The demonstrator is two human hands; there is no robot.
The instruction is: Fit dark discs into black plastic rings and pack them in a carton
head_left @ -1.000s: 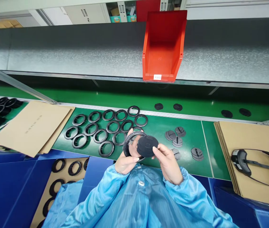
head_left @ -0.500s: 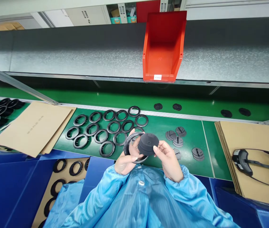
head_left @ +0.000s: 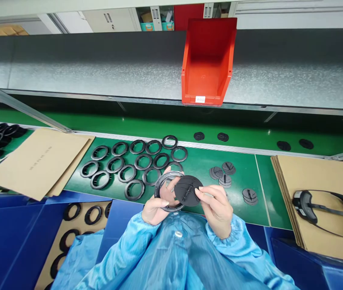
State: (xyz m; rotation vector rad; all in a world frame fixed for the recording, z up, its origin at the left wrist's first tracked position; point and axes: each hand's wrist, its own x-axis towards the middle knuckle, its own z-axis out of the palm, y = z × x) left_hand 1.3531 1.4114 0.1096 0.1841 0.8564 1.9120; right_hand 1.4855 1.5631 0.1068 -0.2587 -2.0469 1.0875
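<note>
My left hand (head_left: 156,205) grips a black plastic ring (head_left: 163,182) by its lower edge, held just above the green bench (head_left: 201,165). My right hand (head_left: 216,207) pinches a round black cap (head_left: 188,190) right beside the ring, overlapping its right side; the cap's ribbed underside faces me. Both hands are close together in front of my blue smock. Several more black rings (head_left: 129,163) lie in rows on the bench to the left, and several black caps (head_left: 224,175) lie to the right.
A red bin (head_left: 207,60) hangs on the shelf above. Cardboard sheets (head_left: 38,161) lie at left and a cardboard stack (head_left: 319,193) with a black headset-like part (head_left: 306,201) at right. A blue crate (head_left: 77,225) below holds rings. More caps (head_left: 210,136) sit on the far belt.
My right hand has turned the cap over, so its ribbed underside now faces me instead of its domed top. The ring in my left hand has barely moved.
</note>
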